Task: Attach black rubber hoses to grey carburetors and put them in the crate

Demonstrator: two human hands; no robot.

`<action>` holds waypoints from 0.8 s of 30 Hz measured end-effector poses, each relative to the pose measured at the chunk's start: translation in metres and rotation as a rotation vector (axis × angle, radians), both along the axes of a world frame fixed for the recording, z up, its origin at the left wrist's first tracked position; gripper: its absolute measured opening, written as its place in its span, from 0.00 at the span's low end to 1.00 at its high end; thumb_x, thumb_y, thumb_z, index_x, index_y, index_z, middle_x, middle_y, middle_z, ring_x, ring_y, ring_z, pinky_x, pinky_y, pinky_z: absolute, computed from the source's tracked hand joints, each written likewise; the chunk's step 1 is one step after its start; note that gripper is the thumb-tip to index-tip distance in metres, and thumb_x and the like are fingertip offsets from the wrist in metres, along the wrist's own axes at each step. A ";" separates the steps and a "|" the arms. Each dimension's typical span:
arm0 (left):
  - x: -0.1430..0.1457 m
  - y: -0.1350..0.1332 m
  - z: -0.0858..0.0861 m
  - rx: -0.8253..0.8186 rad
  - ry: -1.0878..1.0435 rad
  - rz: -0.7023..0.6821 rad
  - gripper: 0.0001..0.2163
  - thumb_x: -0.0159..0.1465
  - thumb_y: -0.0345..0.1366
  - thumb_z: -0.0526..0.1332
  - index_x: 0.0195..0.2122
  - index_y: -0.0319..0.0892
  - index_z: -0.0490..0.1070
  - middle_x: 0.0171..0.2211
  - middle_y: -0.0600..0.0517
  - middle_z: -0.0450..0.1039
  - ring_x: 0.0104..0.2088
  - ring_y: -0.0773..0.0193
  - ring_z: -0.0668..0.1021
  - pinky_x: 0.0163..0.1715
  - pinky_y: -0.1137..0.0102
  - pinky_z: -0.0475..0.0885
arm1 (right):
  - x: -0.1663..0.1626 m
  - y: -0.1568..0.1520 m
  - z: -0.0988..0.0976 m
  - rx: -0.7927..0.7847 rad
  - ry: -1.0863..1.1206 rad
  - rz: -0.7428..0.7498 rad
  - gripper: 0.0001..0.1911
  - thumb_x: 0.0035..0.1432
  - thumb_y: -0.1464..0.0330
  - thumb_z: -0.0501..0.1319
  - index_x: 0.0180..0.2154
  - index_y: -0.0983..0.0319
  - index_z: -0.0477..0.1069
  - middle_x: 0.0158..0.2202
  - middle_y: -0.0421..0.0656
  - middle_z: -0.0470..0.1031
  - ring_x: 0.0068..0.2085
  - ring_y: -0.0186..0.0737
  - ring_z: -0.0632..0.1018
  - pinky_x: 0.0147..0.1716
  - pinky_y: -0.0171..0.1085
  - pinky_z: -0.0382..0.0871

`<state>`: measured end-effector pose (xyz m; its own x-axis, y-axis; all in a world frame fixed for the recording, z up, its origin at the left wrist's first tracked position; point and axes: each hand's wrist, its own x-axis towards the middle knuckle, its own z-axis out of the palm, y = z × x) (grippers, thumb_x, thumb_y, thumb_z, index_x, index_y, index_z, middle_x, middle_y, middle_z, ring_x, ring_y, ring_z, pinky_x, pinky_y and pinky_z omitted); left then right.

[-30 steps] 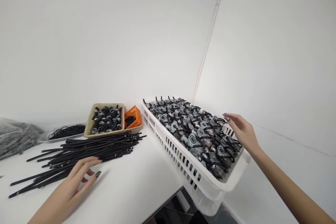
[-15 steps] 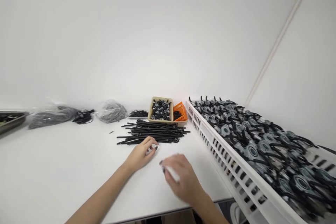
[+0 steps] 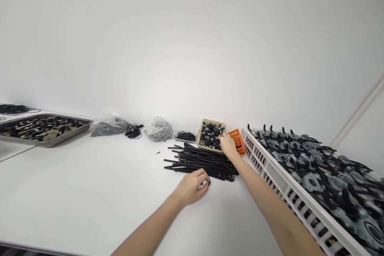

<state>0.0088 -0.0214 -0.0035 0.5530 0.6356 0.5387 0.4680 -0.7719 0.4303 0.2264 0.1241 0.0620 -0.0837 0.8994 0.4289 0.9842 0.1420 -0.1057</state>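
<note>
My left hand rests on the white table, just in front of a bundle of black rubber tubes. Its fingers curl toward the thumb, and whatever they may hold is too small to make out. My right hand reaches over the right end of the tubes into a beige tray. Small black and grey parts fill that tray. The right fingertips are down at its right side among the parts, so their grip is hidden. Right beside the tray sits an orange basket, partly covered by the right hand.
A long white crate of grey metal fittings with black hoses stands on the right. Along the wall lie bags of grey pieces, black cords and a dish of black rings. A metal tray of mixed parts is far left.
My right hand has gone forward from above the near table to the beige tray. The left hand stays near the tubes. The view has turned left, showing more of the metal tray.
</note>
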 end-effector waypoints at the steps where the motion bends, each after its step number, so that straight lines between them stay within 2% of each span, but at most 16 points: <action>1: 0.000 0.000 0.000 0.012 0.006 0.001 0.07 0.63 0.29 0.54 0.39 0.44 0.70 0.38 0.51 0.73 0.34 0.67 0.76 0.35 0.74 0.71 | 0.000 0.004 0.000 0.004 -0.018 0.007 0.17 0.59 0.79 0.53 0.39 0.60 0.79 0.45 0.51 0.74 0.49 0.47 0.72 0.44 0.38 0.63; 7: 0.001 0.000 -0.002 0.044 0.039 0.025 0.07 0.62 0.30 0.55 0.39 0.44 0.71 0.37 0.52 0.74 0.34 0.66 0.77 0.33 0.74 0.71 | 0.013 0.005 -0.003 0.060 -0.010 0.084 0.10 0.57 0.75 0.58 0.34 0.61 0.77 0.43 0.48 0.73 0.46 0.45 0.72 0.46 0.37 0.63; 12: 0.001 0.000 -0.001 0.036 0.042 0.024 0.07 0.63 0.31 0.54 0.38 0.45 0.71 0.37 0.51 0.74 0.33 0.66 0.77 0.31 0.73 0.71 | 0.026 -0.009 0.006 0.195 0.137 0.078 0.11 0.60 0.71 0.55 0.41 0.64 0.73 0.42 0.50 0.76 0.45 0.46 0.74 0.47 0.41 0.66; 14: 0.001 0.000 -0.001 0.030 0.026 0.022 0.08 0.64 0.32 0.54 0.39 0.45 0.71 0.37 0.51 0.74 0.33 0.66 0.77 0.32 0.73 0.71 | 0.026 -0.018 0.011 0.250 0.258 0.058 0.13 0.61 0.68 0.53 0.43 0.65 0.72 0.40 0.50 0.77 0.40 0.45 0.76 0.45 0.43 0.68; 16: 0.000 0.000 -0.001 0.014 0.001 0.025 0.08 0.64 0.32 0.53 0.39 0.45 0.71 0.38 0.50 0.74 0.33 0.66 0.77 0.33 0.73 0.71 | 0.022 -0.032 0.009 0.286 0.506 0.095 0.14 0.59 0.64 0.56 0.43 0.64 0.72 0.38 0.50 0.78 0.35 0.44 0.77 0.42 0.44 0.71; 18: 0.000 0.000 0.000 -0.018 -0.034 0.043 0.08 0.65 0.33 0.54 0.42 0.45 0.70 0.38 0.51 0.74 0.33 0.66 0.77 0.33 0.72 0.71 | 0.011 -0.052 -0.001 0.260 0.828 0.206 0.17 0.55 0.61 0.60 0.43 0.64 0.72 0.38 0.50 0.78 0.34 0.44 0.78 0.40 0.44 0.73; 20: -0.001 0.000 0.000 -0.065 -0.078 0.074 0.10 0.65 0.35 0.55 0.47 0.45 0.67 0.39 0.52 0.74 0.33 0.66 0.76 0.34 0.72 0.71 | -0.003 -0.074 -0.018 0.150 1.052 0.331 0.20 0.52 0.59 0.63 0.44 0.64 0.71 0.38 0.50 0.78 0.34 0.44 0.79 0.38 0.44 0.75; 22: -0.002 0.000 0.001 -0.112 -0.114 0.108 0.16 0.64 0.38 0.58 0.52 0.46 0.63 0.41 0.51 0.74 0.33 0.66 0.76 0.35 0.70 0.72 | -0.018 -0.096 -0.037 0.014 1.142 0.415 0.22 0.50 0.57 0.64 0.43 0.64 0.70 0.35 0.48 0.78 0.33 0.44 0.79 0.36 0.44 0.77; 24: -0.002 0.000 0.001 -0.143 -0.135 0.133 0.21 0.62 0.41 0.61 0.55 0.46 0.59 0.43 0.50 0.72 0.33 0.65 0.76 0.36 0.69 0.72 | -0.030 -0.113 -0.053 -0.080 1.124 0.483 0.20 0.51 0.57 0.64 0.42 0.64 0.70 0.32 0.47 0.78 0.32 0.44 0.80 0.34 0.43 0.77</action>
